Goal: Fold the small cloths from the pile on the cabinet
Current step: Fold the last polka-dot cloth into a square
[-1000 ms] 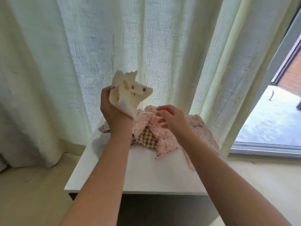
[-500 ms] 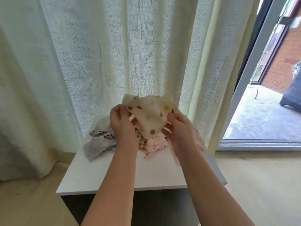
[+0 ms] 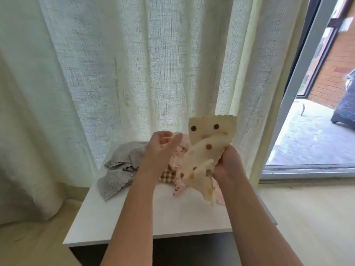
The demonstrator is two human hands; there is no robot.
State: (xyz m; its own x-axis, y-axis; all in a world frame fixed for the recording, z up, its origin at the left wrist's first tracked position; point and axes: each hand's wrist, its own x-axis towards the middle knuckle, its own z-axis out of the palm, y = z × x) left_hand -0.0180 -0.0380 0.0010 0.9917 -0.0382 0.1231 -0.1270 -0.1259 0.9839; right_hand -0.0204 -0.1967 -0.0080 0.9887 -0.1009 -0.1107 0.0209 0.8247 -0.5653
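**Above the cabinet's back right, one hand grips a dotted cloth**

Over the back right part of the white cabinet (image 3: pixel 172 214), the right hand (image 3: pixel 228 166) holds a cream dotted cloth (image 3: pixel 205 121) clear of the top. The fingers and thumb are curled round the middle of the cloth and bunch it there. Its upper part stands up above the hand, showing a zigzag top edge and brown dots. Its lower part hangs down in a loose, blurred tail towards the cabinet's right side. Whether that tail touches the cabinet top cannot be told.

The left hand (image 3: pixel 163 148) is raised above the middle of the cabinet's back edge. Its fingers are loosely bent and apart, the palm is turned towards the cloth, and nothing is in its grasp. A gap shows between it and the cream cloth.

The rest of the pile lies along the back of the cabinet top. A crumpled grey cloth (image 3: pixel 119 175) sits at the back left corner, with one edge reaching towards the middle of the top. A brown checked cloth (image 3: pixel 166 176) lies at the back centre, partly hidden by the left wrist, and a pink flowered cloth (image 3: pixel 177 162) is heaped over and beside it. The front half of the cabinet top carries only the shadows of the forearms.

A pale curtain (image 3: pixel 134 64) hangs behind the cabinet. To the cabinet's right, an open sliding door (image 3: pixel 299 93) gives onto a paved yard and a brick wall (image 3: pixel 334 73).
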